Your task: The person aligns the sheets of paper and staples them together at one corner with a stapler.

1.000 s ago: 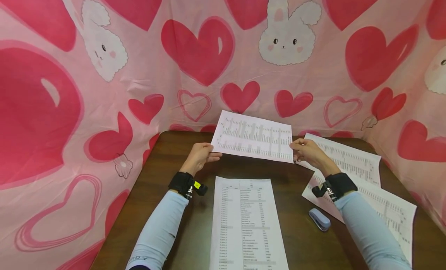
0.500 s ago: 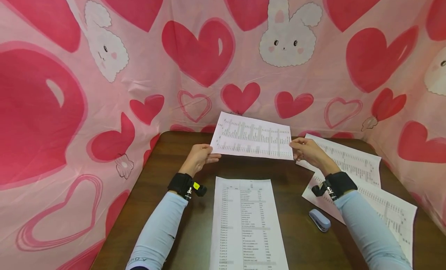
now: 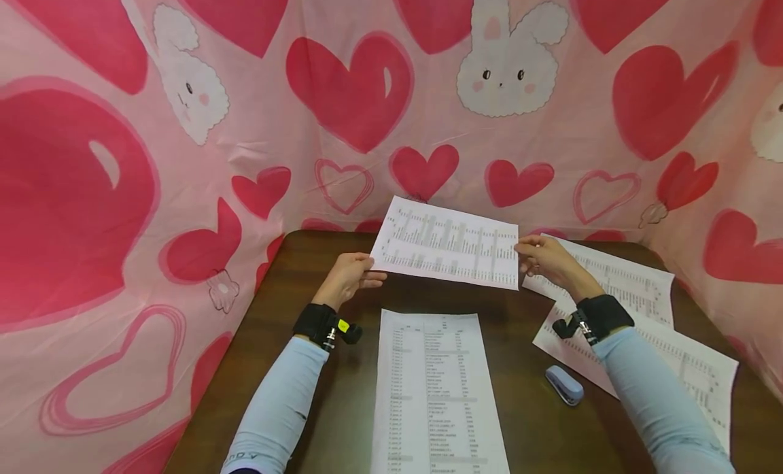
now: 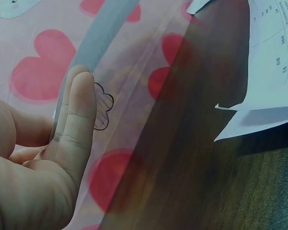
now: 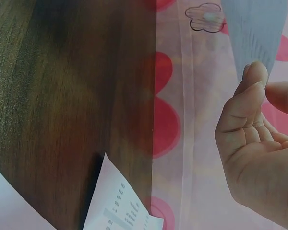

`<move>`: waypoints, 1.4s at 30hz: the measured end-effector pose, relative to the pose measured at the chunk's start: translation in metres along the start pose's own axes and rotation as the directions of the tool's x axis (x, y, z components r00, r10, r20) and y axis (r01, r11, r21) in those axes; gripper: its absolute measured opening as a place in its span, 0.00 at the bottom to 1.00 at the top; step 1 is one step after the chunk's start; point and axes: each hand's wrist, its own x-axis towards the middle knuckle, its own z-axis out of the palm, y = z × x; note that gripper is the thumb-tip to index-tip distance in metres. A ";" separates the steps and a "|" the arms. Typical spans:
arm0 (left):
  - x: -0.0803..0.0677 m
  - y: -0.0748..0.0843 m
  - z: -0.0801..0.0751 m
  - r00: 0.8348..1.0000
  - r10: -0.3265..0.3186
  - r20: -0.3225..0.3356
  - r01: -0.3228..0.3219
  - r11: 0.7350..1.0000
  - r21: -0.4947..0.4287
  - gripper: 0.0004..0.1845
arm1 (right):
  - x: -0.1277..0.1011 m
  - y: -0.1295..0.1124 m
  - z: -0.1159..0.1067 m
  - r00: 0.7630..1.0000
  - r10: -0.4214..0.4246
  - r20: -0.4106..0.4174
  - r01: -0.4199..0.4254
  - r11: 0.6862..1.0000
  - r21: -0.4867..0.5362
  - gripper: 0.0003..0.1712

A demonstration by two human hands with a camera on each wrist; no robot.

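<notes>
Between my two hands, a printed sheet of paper (image 3: 445, 244) is held up sideways over the back of the table, tilted so its print faces me. My left hand (image 3: 350, 277) pinches its left edge near the lower corner, thumb on one side and fingers behind. At the opposite edge my right hand (image 3: 550, 262) pinches the sheet between thumb and fingertips. The left wrist view shows the paper (image 4: 98, 40) nearly edge-on above my fingers. From the right wrist, the paper's underside (image 5: 257, 36) rises from my fingertips.
A long printed sheet (image 3: 437, 392) lies at the front middle of the brown table (image 3: 293, 419). Right of it sits a small light-purple stapler (image 3: 564, 385). Two more printed sheets, a rear one (image 3: 636, 277) and a front one (image 3: 697, 365), lie under and beside my right arm.
The right hand has shifted slightly right and up along the sheet's edge, its fingers looser than before. The left hand stays in place; the sheet's tilt has changed a little.
</notes>
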 end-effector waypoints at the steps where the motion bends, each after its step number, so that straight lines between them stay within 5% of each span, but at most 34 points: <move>1: 0.000 0.000 0.000 1.000 -0.002 0.001 0.002 1.000 0.002 0.17 | 0.000 0.000 -0.001 1.000 0.005 0.000 -0.005 1.000 0.002 0.32; 18: -0.005 -0.002 -0.010 0.998 0.004 0.062 -0.008 0.998 0.063 0.16 | 0.004 -0.006 -0.009 1.000 0.017 -0.021 -0.015 0.995 0.096 0.28; 27: -0.006 -0.005 -0.014 0.994 -0.006 0.110 -0.005 0.995 0.099 0.16 | 0.003 -0.006 -0.008 1.000 0.012 -0.004 -0.012 1.000 0.018 0.35; 36: -0.005 -0.006 -0.014 0.995 -0.016 0.098 0.007 0.995 0.097 0.15 | 0.001 -0.003 -0.008 0.999 0.001 0.050 -0.006 0.996 0.088 0.13; 42: -0.004 -0.007 -0.011 0.996 -0.001 0.087 -0.001 1.000 0.017 0.16 | 0.001 -0.003 -0.005 0.999 0.005 0.047 -0.012 0.987 0.157 0.11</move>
